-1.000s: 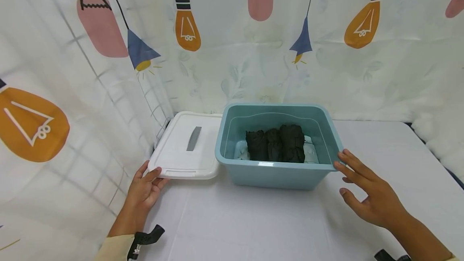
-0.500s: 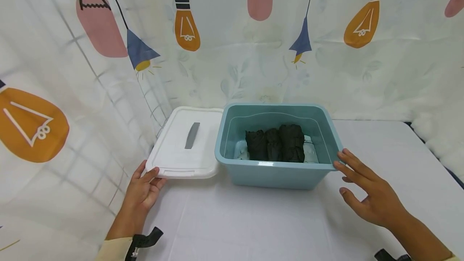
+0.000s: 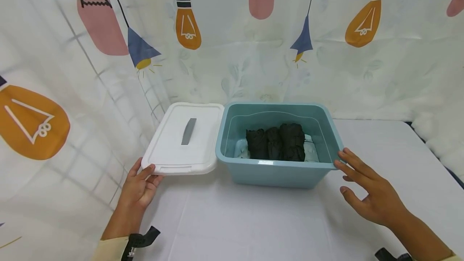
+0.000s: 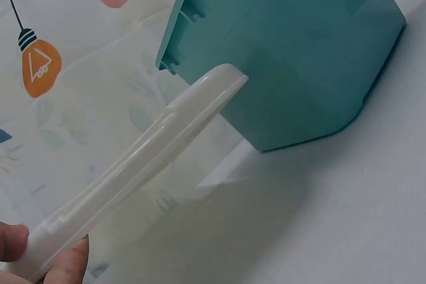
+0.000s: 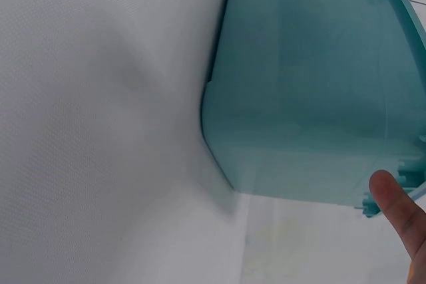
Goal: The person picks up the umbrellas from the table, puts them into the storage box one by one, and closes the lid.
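My left hand pinches the near left corner of a white plastic lid with a grey handle, thumb on top and fingers beneath. In the left wrist view the lid is held slanted above the table, its far end overlapping the bin's side. To its right stands a light blue storage bin. My right hand has its fingers extended, fingertips at the bin's near right rim. Several rolled black cloth bundles lie inside, beside a folded pale blue item.
A white cloth covers the table. Behind it hangs a curtain printed with lamps and bulbs. On the left, more curtain hangs over a wire grid, close by my left hand.
The lid has risen and shifted slightly left, with my left hand following the same way. My right hand and the bin stay in place.
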{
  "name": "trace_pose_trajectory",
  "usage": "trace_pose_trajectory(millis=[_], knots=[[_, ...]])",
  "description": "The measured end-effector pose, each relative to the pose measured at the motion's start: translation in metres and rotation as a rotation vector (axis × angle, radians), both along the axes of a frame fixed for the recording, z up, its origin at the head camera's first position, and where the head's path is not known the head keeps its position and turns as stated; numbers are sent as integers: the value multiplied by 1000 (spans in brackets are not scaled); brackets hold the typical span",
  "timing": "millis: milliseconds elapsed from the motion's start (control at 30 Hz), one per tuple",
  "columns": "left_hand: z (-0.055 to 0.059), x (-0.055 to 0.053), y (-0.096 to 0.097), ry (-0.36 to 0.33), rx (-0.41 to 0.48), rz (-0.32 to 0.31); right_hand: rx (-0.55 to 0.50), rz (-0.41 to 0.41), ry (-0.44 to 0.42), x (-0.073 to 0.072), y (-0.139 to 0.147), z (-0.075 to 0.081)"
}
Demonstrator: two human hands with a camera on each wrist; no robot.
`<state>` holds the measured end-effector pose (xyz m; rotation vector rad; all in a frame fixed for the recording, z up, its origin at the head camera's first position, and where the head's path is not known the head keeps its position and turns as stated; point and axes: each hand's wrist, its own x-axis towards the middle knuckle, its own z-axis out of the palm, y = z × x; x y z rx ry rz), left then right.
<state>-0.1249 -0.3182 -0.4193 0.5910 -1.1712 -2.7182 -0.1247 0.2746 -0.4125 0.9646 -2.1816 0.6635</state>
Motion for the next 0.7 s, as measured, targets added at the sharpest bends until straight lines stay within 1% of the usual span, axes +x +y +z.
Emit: trace_pose_trajectory(millis=[167, 267, 500, 700], knots=[[4, 1, 0, 25, 8, 6, 5, -5, -8, 0, 0, 0], [8, 2, 0, 26, 11, 13, 1, -4, -13, 0, 0, 0], [17, 5, -2, 41, 60, 21, -3, -5, -19, 1, 0, 0], [23, 4, -1, 101, 82, 15, -15, 2, -17, 0, 0, 0]])
